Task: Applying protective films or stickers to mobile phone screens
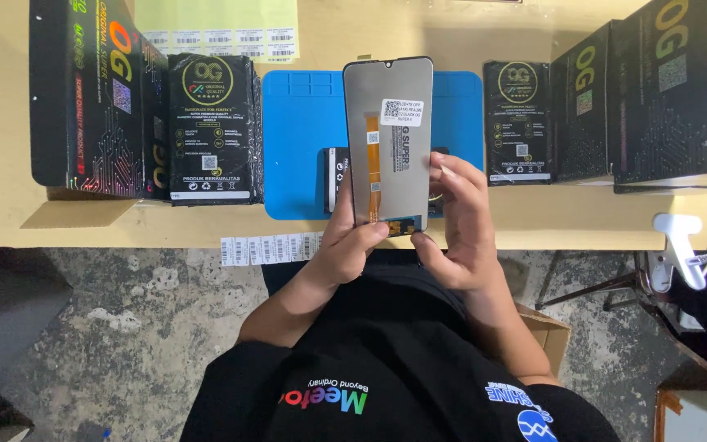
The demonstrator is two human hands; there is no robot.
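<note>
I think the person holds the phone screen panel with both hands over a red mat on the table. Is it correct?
Not quite: the mat is blue, not red. The head view shows it on the table behind the phone screen panel. The rest stands: the left hand and the right hand both hold the panel at its lower end.

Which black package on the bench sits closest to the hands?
The flat black package just right of the blue mat, nearest the right hand. The other flat one lies left of the mat; the boxes stand further out.
</note>
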